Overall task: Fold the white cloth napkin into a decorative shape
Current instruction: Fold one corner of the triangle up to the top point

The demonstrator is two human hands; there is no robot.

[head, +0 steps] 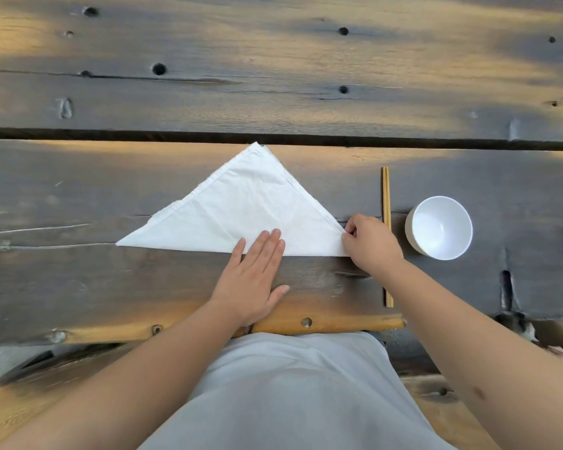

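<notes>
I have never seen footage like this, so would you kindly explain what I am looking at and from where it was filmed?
There is no machine here: a person wears a camera on the head, looking down at their own arms. On the wooden table lies a white napkin folded into a triangle. The left hand presses flat on its near edge, while the right hand pinches its right corner. Beside them lie chopsticks and a white bowl.

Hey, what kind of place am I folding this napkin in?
Probably a dining spot at a rustic plank table: chopsticks and a white bowl lie beside the folded white napkin, like a place setting. Home or restaurant, I can't tell.
</notes>
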